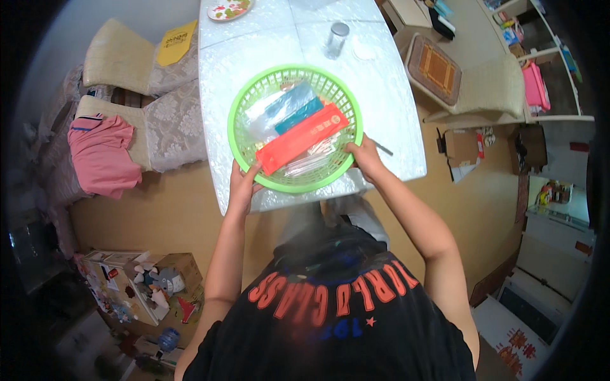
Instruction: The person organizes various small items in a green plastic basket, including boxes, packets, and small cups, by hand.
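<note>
A round green plastic basket (236, 147) is at the near end of the table, gripped by both my hands at its near rim. My left hand (243, 184) is closed on the rim at the lower left, its thumb on top. On the right side of the rim my right hand (366, 157) is closed in the same way. Inside the basket lie a long red packet (304, 138), a teal and clear plastic packet (298, 116) and several clear-wrapped items (311, 163). What lies beneath them is hidden.
The table (270, 47) has a pale, shiny cover. A clear jar (336, 40) with a grey lid stands beyond the basket, and a plate (229, 9) sits at the far left. Chairs flank the table; a pink shirt (105, 152) hangs over the left one (178, 127).
</note>
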`<control>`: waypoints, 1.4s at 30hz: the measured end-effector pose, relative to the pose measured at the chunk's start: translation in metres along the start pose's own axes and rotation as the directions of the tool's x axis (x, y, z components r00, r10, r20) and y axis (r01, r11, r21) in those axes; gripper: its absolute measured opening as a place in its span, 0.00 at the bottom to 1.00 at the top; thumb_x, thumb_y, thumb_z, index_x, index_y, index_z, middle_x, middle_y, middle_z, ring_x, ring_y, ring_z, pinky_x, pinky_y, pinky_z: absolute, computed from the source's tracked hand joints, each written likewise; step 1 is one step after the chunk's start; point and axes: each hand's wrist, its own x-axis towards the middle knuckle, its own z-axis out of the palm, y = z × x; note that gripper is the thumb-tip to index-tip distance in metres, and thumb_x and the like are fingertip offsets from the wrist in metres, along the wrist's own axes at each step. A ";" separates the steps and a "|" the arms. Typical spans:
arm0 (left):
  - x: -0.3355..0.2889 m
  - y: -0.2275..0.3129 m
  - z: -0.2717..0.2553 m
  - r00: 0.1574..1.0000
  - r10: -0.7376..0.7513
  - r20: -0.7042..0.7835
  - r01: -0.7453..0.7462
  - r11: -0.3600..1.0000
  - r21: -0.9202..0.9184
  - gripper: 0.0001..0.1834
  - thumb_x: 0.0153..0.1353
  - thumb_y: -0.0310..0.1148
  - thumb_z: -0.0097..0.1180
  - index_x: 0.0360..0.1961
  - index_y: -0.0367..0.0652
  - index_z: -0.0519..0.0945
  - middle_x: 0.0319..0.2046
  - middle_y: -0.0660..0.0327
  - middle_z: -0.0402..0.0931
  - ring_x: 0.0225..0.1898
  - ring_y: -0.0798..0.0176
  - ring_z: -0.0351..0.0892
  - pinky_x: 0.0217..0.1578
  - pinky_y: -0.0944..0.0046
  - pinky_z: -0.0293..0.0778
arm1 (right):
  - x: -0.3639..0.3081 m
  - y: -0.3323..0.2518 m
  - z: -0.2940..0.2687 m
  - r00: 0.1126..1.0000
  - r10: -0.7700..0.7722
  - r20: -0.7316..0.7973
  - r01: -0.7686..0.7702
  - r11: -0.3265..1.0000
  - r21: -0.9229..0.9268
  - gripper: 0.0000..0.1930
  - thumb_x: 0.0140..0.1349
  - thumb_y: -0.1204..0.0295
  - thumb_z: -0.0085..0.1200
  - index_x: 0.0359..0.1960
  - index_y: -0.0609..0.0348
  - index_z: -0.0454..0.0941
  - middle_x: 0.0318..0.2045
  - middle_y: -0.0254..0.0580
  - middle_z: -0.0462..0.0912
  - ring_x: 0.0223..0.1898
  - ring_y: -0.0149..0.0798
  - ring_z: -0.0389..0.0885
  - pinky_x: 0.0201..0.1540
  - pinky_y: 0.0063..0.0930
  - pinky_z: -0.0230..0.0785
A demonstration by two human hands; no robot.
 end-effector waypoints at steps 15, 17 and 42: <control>-0.080 -0.078 0.349 0.973 -0.001 0.231 -0.039 0.985 0.170 0.31 0.50 0.22 0.61 0.59 0.33 0.72 0.38 0.52 0.82 0.36 0.61 0.83 0.36 0.64 0.80 | -0.126 0.047 -0.415 0.979 0.127 -0.160 -0.093 0.975 0.201 0.30 0.69 0.50 0.49 0.64 0.58 0.67 0.58 0.43 0.76 0.58 0.37 0.77 0.61 0.40 0.69; -0.101 -0.076 0.411 0.964 -0.088 0.251 0.060 0.991 0.116 0.30 0.52 0.24 0.61 0.60 0.33 0.73 0.39 0.53 0.82 0.36 0.63 0.82 0.37 0.65 0.77 | -0.134 0.034 -0.468 0.989 0.101 -0.108 -0.048 0.908 0.416 0.30 0.68 0.52 0.49 0.63 0.61 0.66 0.58 0.44 0.76 0.57 0.40 0.77 0.59 0.39 0.71; 0.083 -0.061 0.594 0.995 0.042 -0.086 -0.052 0.992 -0.114 0.30 0.67 0.42 0.56 0.64 0.35 0.67 0.51 0.55 0.78 0.53 0.64 0.75 0.54 0.64 0.70 | 0.187 -0.112 -0.610 0.980 0.112 0.166 -0.140 0.977 0.164 0.24 0.56 0.80 0.43 0.58 0.72 0.65 0.51 0.51 0.78 0.48 0.47 0.82 0.51 0.41 0.80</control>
